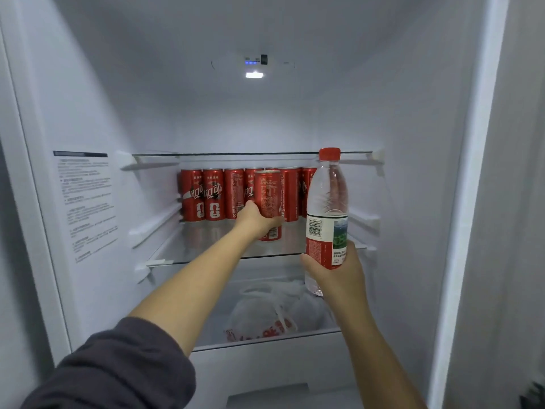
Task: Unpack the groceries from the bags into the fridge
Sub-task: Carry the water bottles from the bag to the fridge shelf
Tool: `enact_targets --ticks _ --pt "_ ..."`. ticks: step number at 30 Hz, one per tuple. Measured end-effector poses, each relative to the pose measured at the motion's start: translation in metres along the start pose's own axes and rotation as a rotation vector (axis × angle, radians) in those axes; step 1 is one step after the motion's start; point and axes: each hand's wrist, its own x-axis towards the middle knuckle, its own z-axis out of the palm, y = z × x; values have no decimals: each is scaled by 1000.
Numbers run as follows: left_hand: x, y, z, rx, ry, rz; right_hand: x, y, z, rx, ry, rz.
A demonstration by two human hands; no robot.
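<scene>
While left hand (256, 221) grips can (269, 191), right hand (339, 274) — bottle (326, 208).

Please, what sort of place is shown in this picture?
The inside of an open white fridge, probably in a home. It shows clear glass shelves, a row of red cola cans on one, and a small lit lamp above.

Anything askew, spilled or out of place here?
Nothing is spilled or toppled: the row of cans stands upright, as do the can in the left hand and the water bottle in the right hand. A plastic bag lies below the shelf.
</scene>
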Motion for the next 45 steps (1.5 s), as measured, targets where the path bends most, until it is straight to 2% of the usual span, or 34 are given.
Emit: enact_targets --ticks 6,13,28,42,45 --pt "29 -3 2 177 0 -2 7 13 0 6 -21 12" --pt "66 -3 13 184 72 -25 17 20 -4 -6 -61 44" --pt "106 -11 21 410 46 21 22 18 -17 -47 -184 28" --pt "77 -7 11 562 61 22 20 16 -11 -5 -147 47" --pt "45 0 -1 465 152 160 17 14 -11 18 -140 44"
